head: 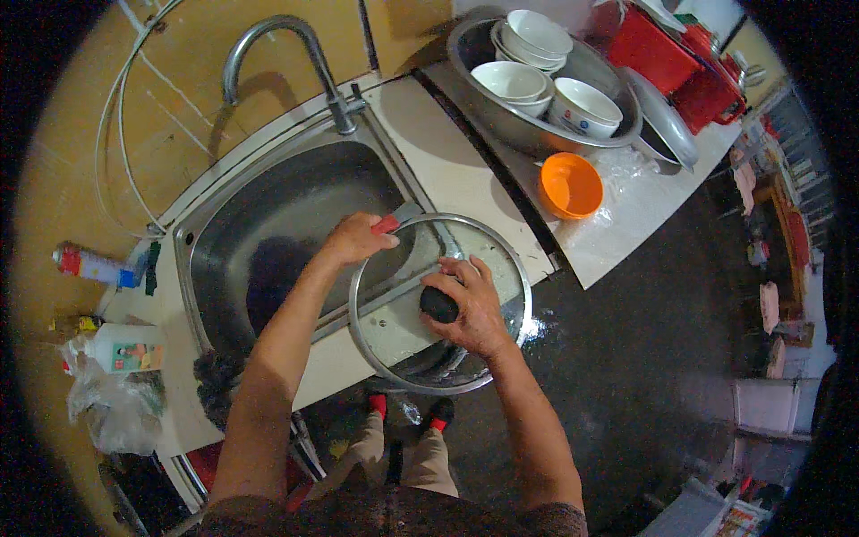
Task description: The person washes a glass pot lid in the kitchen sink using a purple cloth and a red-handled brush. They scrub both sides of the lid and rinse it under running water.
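My right hand [475,312] grips the black knob [439,305] of a round glass pot lid [527,295] with a metal rim. The lid is held above the counter's front edge, and the counter and floor show through its glass. In my left hand [354,238] is a red-handled tool [385,225] with a flat greyish blade, its exact kind unclear. That tool is close to the lid's upper left rim; whether they touch cannot be told. Below and left of both lies the stainless steel sink [302,174], with a gooseneck tap [312,50] behind it.
On the right counter stand a large metal basin [463,57] of white bowls [584,107], an orange bowl [570,186] and a red box [654,50]. A spray can [94,265], a white jug [127,348] and a plastic bag [121,409] line the left side.
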Available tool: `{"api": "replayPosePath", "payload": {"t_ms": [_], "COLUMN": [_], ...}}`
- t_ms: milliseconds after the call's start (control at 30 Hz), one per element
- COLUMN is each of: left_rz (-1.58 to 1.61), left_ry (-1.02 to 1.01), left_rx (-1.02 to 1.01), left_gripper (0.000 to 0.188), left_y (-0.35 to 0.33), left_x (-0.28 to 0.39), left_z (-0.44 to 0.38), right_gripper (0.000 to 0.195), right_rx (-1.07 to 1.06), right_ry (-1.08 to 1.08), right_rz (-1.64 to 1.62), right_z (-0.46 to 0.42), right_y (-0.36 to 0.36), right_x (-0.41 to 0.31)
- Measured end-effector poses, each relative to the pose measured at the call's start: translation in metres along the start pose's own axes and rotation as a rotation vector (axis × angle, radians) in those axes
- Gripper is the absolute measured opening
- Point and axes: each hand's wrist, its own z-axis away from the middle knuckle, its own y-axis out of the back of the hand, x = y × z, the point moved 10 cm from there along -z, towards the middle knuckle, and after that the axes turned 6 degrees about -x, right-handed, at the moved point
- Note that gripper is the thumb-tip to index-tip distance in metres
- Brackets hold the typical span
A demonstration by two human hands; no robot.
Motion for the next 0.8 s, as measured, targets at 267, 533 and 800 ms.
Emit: {"api": "replayPosePath", "payload": {"t_ms": [267,533,800], "left_rz": [0.406,0.207,-0.14], "left_ry": [0.055,0.098,0.016], "left_rx": [0.001,0.181,0.251], "left_gripper": [0.039,0.048,0.06], "left_y": [-0.034,-0.022,-0.02], "left_x": [-0.055,-0.018,0.036], "left_z": [0.03,0.091,0.146], "right_gripper": [0.075,0.057,0.056], "right_rx": [0.105,0.283,0.27], "right_ry": [-0.148,-0.243,-0.276], "right_rz": [0.044,0.126,0.163], "right_z": [0.012,0.02,0.018], "right_y": [0.013,0.01,0.011], "right_x": [0.01,0.018,0.02]}}
